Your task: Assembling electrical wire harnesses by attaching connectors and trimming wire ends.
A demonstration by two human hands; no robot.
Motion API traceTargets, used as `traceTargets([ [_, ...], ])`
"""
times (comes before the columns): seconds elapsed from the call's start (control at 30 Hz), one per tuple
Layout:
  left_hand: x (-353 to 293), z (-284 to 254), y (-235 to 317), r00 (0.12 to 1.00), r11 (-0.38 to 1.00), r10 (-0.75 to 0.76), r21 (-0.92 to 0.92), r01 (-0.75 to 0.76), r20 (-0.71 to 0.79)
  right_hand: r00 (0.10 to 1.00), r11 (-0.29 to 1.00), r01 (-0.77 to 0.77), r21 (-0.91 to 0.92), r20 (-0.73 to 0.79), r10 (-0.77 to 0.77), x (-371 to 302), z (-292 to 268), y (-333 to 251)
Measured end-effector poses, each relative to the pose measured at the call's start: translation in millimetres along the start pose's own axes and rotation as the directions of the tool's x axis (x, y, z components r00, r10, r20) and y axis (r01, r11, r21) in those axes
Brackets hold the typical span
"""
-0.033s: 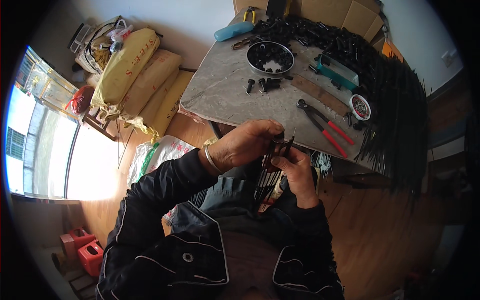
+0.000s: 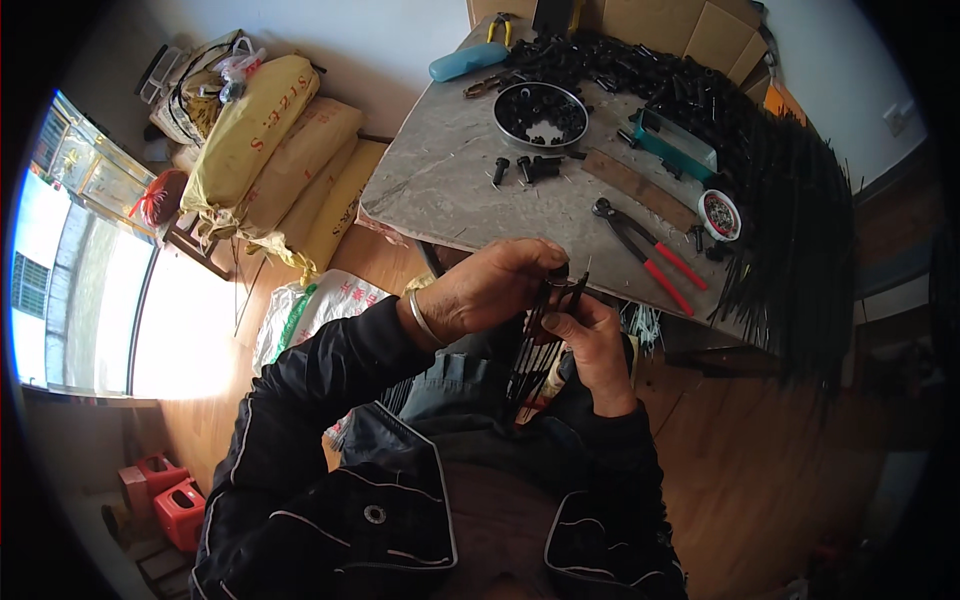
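Observation:
In front of my lap hangs a bundle of thin black rods [image 2: 530,368] that look like umbrella ribs, their upper ends gathered between my hands. My left hand [image 2: 488,287] is closed at the top of the bundle, thumb and forefinger on a small dark round part [image 2: 560,271]. Closed from the other side, my right hand [image 2: 598,348] pinches the upper part of the ribs with thumb and fingers. One rib end with a thin light tip sticks up between the hands. The fingers partly hide where the ribs meet the round part.
Beyond my hands, a grey table [image 2: 440,190] bears red-handled pliers [image 2: 650,255], a metal bowl [image 2: 497,128] of black parts, a flat bar [image 2: 640,188], a teal box [image 2: 675,150] and a small dish [image 2: 720,215]. Black rods [image 2: 800,240] pile at right; sacks [image 2: 270,140] stack at left.

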State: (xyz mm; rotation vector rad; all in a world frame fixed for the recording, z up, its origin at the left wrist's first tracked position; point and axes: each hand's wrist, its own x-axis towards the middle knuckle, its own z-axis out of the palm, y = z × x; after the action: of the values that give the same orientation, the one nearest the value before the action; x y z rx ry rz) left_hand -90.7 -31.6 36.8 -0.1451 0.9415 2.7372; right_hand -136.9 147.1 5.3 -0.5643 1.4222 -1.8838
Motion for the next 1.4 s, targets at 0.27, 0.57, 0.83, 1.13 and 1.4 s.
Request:
traceTargets([
  [0.27,1,6,-2,0.997,1.000,0.025,0.008,-0.025,-0.079,1.000,0.998,-0.018,0.055,0.004,0.018,-2,-2,1],
  [0.57,2,3,-1,0.999,1.000,-0.011,0.024,0.010,0.033,0.999,0.999,0.031,-0.029,-0.041,-0.032,-3,-2,2],
  [0.83,-1,12,0,0.997,0.992,0.031,0.121,-0.023,-0.068,0.998,1.000,-0.015,0.009,-0.059,0.015,-5,2,-2],
  [1.13,-2,13,7,0.990,0.853,0.138,0.512,-0.097,-0.042,0.988,0.998,0.025,0.057,-0.154,-0.016,-4,1,4],
  [1.4,0,19,1,0.966,0.773,0.246,0.585,-0.246,0.081,0.986,0.994,0.038,0.102,-0.168,-0.021,-7,5,4],
])
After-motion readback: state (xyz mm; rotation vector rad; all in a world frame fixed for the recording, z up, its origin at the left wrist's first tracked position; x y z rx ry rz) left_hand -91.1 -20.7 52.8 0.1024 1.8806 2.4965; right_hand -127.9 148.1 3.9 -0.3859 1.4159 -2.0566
